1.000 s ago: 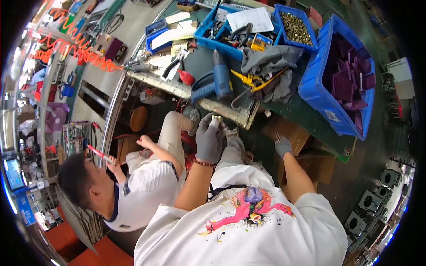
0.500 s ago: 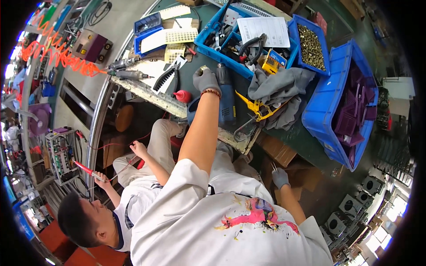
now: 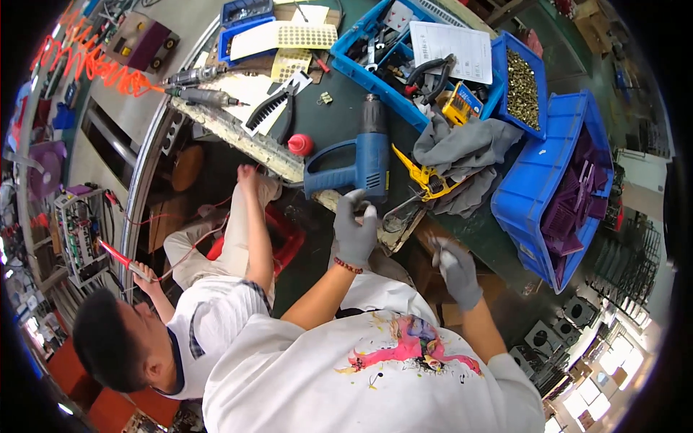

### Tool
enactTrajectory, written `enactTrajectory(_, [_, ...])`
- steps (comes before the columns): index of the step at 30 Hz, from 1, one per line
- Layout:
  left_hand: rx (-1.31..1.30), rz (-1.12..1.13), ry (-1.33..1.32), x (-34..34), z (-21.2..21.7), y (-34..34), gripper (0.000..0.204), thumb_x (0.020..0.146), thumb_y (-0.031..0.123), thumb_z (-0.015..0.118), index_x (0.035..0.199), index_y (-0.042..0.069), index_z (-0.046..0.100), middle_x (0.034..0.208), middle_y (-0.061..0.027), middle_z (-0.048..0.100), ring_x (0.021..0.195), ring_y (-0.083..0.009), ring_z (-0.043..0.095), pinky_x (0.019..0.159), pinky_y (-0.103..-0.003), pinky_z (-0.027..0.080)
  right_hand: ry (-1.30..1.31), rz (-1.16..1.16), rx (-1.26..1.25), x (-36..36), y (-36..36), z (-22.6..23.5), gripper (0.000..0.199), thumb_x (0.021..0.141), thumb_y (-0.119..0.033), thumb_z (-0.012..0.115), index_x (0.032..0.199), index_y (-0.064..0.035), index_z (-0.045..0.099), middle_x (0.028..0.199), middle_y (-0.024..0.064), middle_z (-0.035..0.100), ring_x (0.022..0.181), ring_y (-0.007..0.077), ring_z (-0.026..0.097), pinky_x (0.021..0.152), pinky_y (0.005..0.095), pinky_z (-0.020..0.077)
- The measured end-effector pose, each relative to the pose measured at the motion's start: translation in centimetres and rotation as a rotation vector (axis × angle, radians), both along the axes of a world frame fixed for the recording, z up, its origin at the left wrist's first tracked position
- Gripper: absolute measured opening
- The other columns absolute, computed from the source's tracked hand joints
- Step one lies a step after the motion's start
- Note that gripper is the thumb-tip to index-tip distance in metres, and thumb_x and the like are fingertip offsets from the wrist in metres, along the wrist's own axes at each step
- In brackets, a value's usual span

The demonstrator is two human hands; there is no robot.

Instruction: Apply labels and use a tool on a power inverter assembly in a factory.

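My left hand (image 3: 355, 232), in a grey glove with a beaded bracelet at the wrist, is in front of the table edge, its fingers curled toward the thumb. Whatever it pinches is too small to make out. To the right, my gloved right hand (image 3: 458, 274) is closed on what look like thin tweezers (image 3: 434, 244), blurred here. Just beyond my left hand a blue heat gun (image 3: 370, 155) lies on the green table. Small brass-coloured pieces (image 3: 325, 98) lie near its nozzle. A red round-bodied bottle (image 3: 300, 144) stands to its left.
A blue tool box (image 3: 345, 61), a tray of brass parts (image 3: 522, 90) and a bin (image 3: 523, 209) of purple parts stand right. A yellow tool (image 3: 422, 177) lies by a grey cloth (image 3: 465, 144). Black pliers (image 3: 289, 112) lie left. Another person (image 3: 209, 332) sits close on my left.
My left hand has drawn back from the small brass pieces, which now show on the table. My right hand has risen toward the table edge. The other person's near hand has moved up.
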State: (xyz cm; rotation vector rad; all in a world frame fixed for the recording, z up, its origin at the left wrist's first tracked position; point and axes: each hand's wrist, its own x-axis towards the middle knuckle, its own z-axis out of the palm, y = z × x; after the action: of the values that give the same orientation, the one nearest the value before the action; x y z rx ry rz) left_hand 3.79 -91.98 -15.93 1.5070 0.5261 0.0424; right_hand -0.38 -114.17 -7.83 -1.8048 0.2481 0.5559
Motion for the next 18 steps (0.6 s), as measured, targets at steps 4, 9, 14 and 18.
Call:
enactTrajectory(4, [0.095,-0.030,0.096,-1.8,-0.7,1.1,0.029,0.081,0.002,0.058,0.110,0.000,0.056,0.097,-0.0068,0.060,0.083,-0.0102,0.057,0.075,-0.024,0.047,-0.665,0.352,-0.350,12.0,7.3,0.5,0.023,0.085,-0.007,0.053,0.106,0.0003,0.059,0.092,0.0144,0.061,0.084,0.0269,0.061,0.072,0.0369,0.0476])
enactTrajectory(9, [0.127,-0.049,-0.079,-1.8,1.6,2.8,0.028,0.079,0.001,0.059,0.107,-0.001,0.058,0.093,-0.0092,0.059,0.081,-0.0143,0.058,0.072,-0.026,0.048,-0.875,0.751,-0.890,22.9,17.1,-3.9,0.015,0.078,-0.007,0.058,0.091,-0.0101,0.063,0.088,0.0064,0.061,0.091,0.0267,0.058,0.074,0.0381,0.0461])
enactTrajectory(14, [0.064,0.271,-0.247,0.5,4.9,8.3,0.021,0.083,0.001,0.056,0.104,-0.001,0.057,0.098,-0.0071,0.060,0.084,-0.0126,0.057,0.079,-0.026,0.047,-0.753,0.924,-1.118,26.8,21.0,-8.0,0.015,0.079,-0.012,0.056,0.091,-0.0141,0.065,0.093,0.0036,0.062,0.095,0.0219,0.057,0.079,0.0375,0.0439])
enactTrajectory(18, [0.298,0.444,-0.295,7.0,5.0,13.9,0.022,0.082,0.001,0.058,0.104,-0.002,0.060,0.096,-0.0078,0.064,0.086,-0.0125,0.058,0.079,-0.025,0.047,-0.717,0.894,-1.118,26.8,21.3,-9.3,0.019,0.079,-0.014,0.057,0.096,-0.0141,0.064,0.100,0.0036,0.061,0.099,0.0224,0.056,0.082,0.0389,0.0426])
